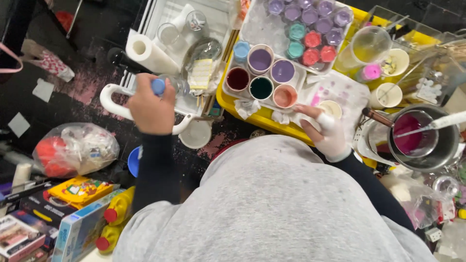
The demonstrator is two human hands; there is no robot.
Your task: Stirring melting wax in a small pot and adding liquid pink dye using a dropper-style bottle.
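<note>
Overhead, two hands work among cups of coloured liquid.
Left hand (151, 109) has its fingers clamped round a small clear bottle (170, 85), which points far and right toward the yellow tray (224, 100); right hand (326, 130), gloved, fingers curled together, rests beside a small white cup (331, 108).

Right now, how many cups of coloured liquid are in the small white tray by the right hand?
5: light purple and lavender at the back, dark red, dark green and peach in front. None looks hidden.
</note>
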